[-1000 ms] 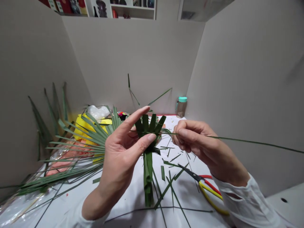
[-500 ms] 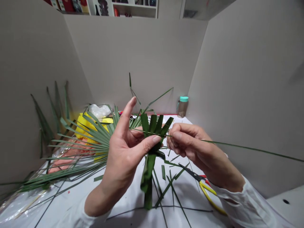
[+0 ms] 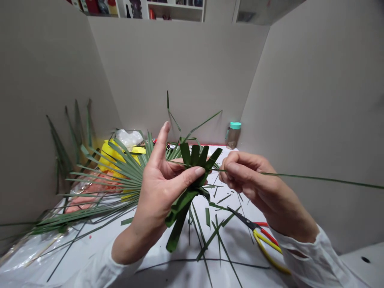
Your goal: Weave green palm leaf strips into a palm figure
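Holding a folded palm-leaf piece (image 3: 192, 180) up off the counter in the left hand (image 3: 159, 192). Its green blades fan upward just above the left thumb (image 3: 196, 173), which presses across the front of the piece; the other fingers sit behind it, except the index finger, which points up, spread away and touching nothing. Two wider tails of the piece hang down and to the left below the thumb.

Right hand (image 3: 252, 184) sits just to the right of the piece. Its fingers (image 3: 237, 164) are closed narrow, pinching a thin palm strip (image 3: 315, 178) that runs across the blades and extends far right of the fingers, out of frame. A white sleeve (image 3: 318, 260) covers the right wrist.

Below the right fingers, yellow-and-red-handled scissors (image 3: 258, 236) lie on the counter (image 3: 234, 256), blades closed or nearly so, among scattered green palm offcuts (image 3: 210, 240). Left of the left fingers, a fan-shaped palm frond (image 3: 120, 176) spreads over a clear plastic sheet (image 3: 30, 256), with a yellow bag (image 3: 109, 158) behind it. Beyond the right fingers stands a clear bottle with a teal lid (image 3: 233, 136).
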The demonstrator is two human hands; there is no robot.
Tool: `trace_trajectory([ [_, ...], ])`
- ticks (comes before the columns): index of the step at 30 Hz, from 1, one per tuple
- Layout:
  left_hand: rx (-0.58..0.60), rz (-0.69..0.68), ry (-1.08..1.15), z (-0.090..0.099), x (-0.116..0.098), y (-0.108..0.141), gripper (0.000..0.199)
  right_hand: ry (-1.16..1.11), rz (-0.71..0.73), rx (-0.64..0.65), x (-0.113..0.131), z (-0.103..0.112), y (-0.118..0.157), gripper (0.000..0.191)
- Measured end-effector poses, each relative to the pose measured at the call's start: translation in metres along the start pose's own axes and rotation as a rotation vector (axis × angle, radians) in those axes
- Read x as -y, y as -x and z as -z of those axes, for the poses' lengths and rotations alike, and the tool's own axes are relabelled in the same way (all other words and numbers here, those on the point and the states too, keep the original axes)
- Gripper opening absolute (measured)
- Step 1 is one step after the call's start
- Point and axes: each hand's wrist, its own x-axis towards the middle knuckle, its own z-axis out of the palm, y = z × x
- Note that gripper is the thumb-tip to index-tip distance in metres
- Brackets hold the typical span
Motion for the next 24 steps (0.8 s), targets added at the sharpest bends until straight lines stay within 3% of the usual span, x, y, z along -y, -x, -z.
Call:
trace_trajectory([
  [8, -0.08, -0.165, 0.034, -0.002, 0.006, -0.006, 0.112, -0.006, 0.038, -0.036, -0.008, -0.01, -0.004, 0.032],
  [17, -0.231, -0.097, 0.089, 0.001, 0.005, -0.011, 0.107, -0.028, 0.066, -0.098, -0.009, -0.009, -0.005, 0.03],
  [24, -0.039, 0.128, 0.124, 0.001, 0.016, -0.01, 0.025, -0.006, 0.054, -0.057, -0.015, -0.005, -0.01, 0.03],
])
